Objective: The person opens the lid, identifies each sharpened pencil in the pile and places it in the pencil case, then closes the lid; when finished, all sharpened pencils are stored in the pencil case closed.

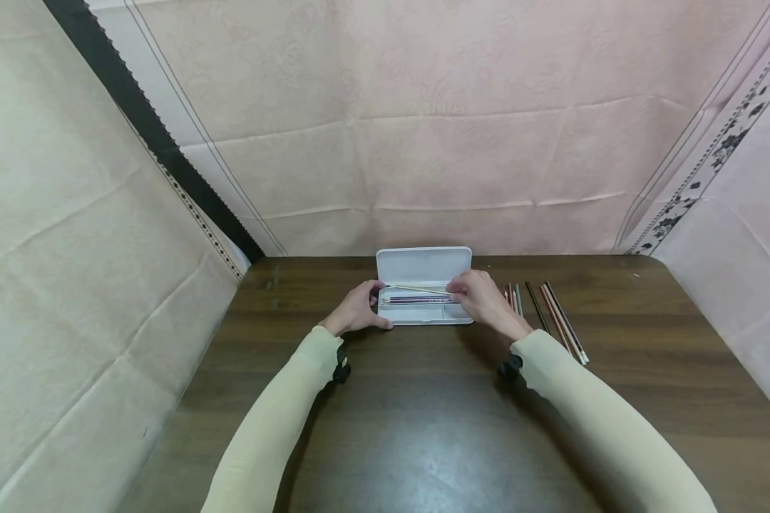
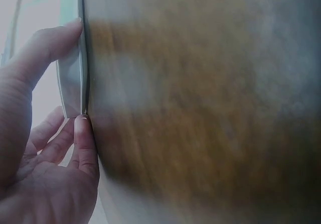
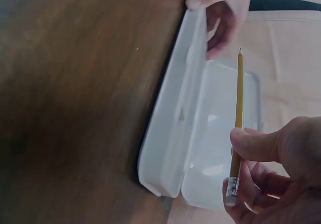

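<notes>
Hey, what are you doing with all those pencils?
A person's right hand is pinching a yellow pencil above an open white case, while the left hand holds the case's left end. A few pencils already lie inside it, and more pencils lie on the brown table to the right.

Pale yellow sleeves point(image 1: 279, 420), black wrist cameras point(image 1: 342, 365)

I can read no text, brand or number in any of my three views. On the pencil point(image 3: 239, 103), I make out dark marks on the band point(image 3: 232, 186) near its blunt end, too blurred to tell whether they are letters.
</notes>
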Motion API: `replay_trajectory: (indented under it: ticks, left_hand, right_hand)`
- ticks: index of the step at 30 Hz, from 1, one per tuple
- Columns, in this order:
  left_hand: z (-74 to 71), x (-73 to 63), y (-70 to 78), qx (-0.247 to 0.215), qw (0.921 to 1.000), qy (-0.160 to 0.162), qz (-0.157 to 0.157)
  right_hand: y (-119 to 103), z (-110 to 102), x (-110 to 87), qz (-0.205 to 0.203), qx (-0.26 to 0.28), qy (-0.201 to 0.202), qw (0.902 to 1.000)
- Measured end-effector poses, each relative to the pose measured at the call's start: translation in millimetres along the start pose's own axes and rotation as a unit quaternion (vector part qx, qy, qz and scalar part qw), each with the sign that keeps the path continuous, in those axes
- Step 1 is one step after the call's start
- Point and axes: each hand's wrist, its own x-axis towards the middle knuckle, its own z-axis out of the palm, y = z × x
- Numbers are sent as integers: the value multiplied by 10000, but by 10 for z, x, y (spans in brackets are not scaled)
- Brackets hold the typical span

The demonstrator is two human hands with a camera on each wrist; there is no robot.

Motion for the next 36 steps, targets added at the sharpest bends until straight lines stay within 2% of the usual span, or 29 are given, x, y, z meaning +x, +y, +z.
replay_trajectory:
  ticks: [2, 6, 17, 26, 31, 36]
  left_hand:
    - [-2, 0, 1, 14, 10000, 11, 6]
    - [-1, -8, 2, 33, 10000, 21, 11]
    - [18, 0, 3, 99, 9999, 65, -31]
    - [-7, 16, 15, 64, 10000, 32, -31]
    - [-12, 5, 27, 5, 10000, 23, -38]
    - [-7, -10, 27, 43, 10000, 31, -30]
  right_hand:
    - [26, 46, 70, -120, -101, -48, 9999]
    - [69, 129, 174, -100, -146, -260, 9995]
    - [168, 264, 358, 356, -173, -596, 9974]
    - [229, 316, 376, 479, -142, -511, 9974]
    - [238, 364, 384, 185, -624, -483, 9967]
    - [226, 417, 391, -153, -1418, -407, 9889]
